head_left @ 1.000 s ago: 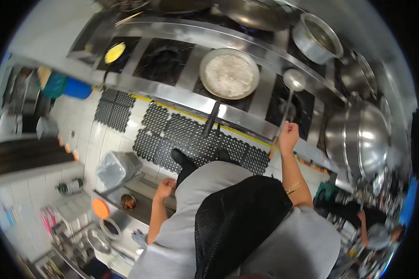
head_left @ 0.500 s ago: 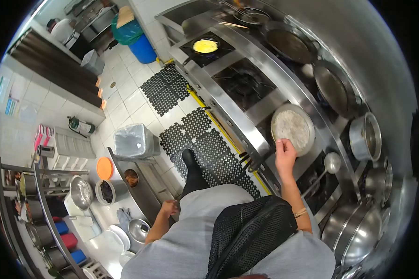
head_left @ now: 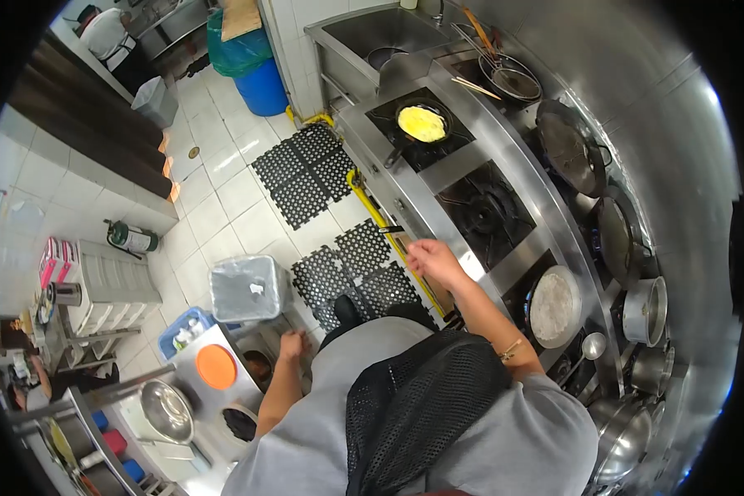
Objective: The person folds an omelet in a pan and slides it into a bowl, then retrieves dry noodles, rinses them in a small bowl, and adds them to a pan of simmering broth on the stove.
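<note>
My right hand (head_left: 432,258) is in the air beside the front edge of the steel stove (head_left: 426,194), its fingers loosely bent and slightly apart, with nothing visible in them. Farther along the stove, a small black frying pan (head_left: 395,155) holds a yellow egg layer (head_left: 422,123). Nearer to me, a round pale disc with a whitish, mottled surface (head_left: 555,307) lies over a burner, apart from the hand. My left hand (head_left: 293,345) hangs at my side near the counter, fingers curled in; nothing shows in it.
Dark pans (head_left: 572,149) and a pot (head_left: 646,312) line the stove's back shelf. A ladle (head_left: 591,347) lies near the pale disc. Behind my left hand are a lined bin (head_left: 248,289) and an orange lid (head_left: 216,367). Black mats (head_left: 306,175) cover the floor. Another person (head_left: 107,37) stands far off.
My right hand has left the pale disc and moved back toward the stove's front edge. The view has shifted along the stove toward the pan with the egg. My left hand stays low.
</note>
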`<state>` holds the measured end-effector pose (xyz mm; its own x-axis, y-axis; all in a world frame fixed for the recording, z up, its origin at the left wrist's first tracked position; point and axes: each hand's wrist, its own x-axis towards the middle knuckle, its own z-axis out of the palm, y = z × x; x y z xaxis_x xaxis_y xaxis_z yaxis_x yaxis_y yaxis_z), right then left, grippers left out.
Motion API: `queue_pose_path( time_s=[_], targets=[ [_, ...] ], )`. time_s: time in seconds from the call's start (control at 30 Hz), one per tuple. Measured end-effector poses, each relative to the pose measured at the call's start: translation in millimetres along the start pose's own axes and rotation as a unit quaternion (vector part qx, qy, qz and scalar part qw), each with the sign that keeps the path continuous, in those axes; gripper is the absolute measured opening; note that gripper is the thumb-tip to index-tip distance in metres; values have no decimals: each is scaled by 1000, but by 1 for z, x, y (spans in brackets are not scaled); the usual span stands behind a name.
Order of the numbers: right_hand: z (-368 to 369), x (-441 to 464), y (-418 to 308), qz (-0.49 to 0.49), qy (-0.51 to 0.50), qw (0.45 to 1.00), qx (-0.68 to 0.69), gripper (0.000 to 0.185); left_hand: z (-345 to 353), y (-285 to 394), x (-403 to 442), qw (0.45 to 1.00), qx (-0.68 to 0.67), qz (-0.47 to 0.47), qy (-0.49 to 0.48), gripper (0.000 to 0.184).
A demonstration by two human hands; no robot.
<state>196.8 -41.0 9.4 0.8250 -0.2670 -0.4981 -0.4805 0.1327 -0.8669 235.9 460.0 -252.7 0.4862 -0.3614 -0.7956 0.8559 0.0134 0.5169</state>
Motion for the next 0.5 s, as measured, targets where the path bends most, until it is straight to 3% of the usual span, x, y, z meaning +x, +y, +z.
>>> queue_pose_path(
  time_s=[0.07,0.13,0.33,0.37,0.4,0.47,0.5],
  targets=[
    [10,47,-22,32,-7,999,32,31,3,61,24,999,-22,18,-28,14],
    [15,107,-27,40,58,992,104,36,29,125,23,985,56,90,138,15],
    [2,287,-48,75,233,943,227,44,-4,193,66,962,226,44,147,28],
    [0,313,-51,69,232,922,304,37,-10,201,72,956,251,23,153,29],
    [0,328,-55,73,234,918,312,37,-8,215,62,925,356,48,126,29],
    [7,337,-70,56,266,844,462,35,-6,240,48,841,525,95,86,29],
    [17,323,-97,24,324,850,414,30,-9,248,52,827,550,94,73,29]
  ],
)
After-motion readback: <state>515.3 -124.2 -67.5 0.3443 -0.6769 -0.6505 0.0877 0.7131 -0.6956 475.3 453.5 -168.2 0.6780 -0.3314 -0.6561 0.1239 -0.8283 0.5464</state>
